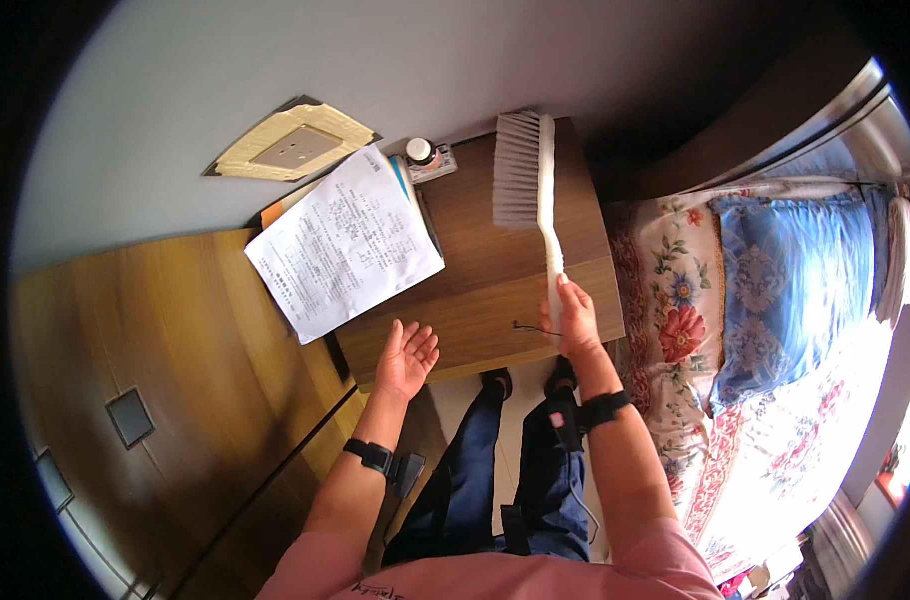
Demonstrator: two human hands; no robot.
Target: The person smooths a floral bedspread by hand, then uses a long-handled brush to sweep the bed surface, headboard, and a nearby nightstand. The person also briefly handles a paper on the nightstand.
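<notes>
My right hand (577,315) grips the white handle of a long-bristled bed brush (546,180). Its pale grey bristles point left, over the back right part of a brown wooden cabinet top (477,247). A thin dark cord loop hangs from the handle's end by my fingers. My left hand (408,360) is held palm up with its fingers apart and nothing in it, near the cabinet's front edge. Printed paper sheets (346,247) lie on the left part of the top, over a stack of books or papers. A small bottle with a white cap (420,152) stands behind them on a small printed box.
A wall socket (297,148) framed in masking tape is behind the papers. On the left is a large wooden wardrobe (162,322). To the right, a bed with a floral sheet (676,300) bears a blue patterned pillow (785,285).
</notes>
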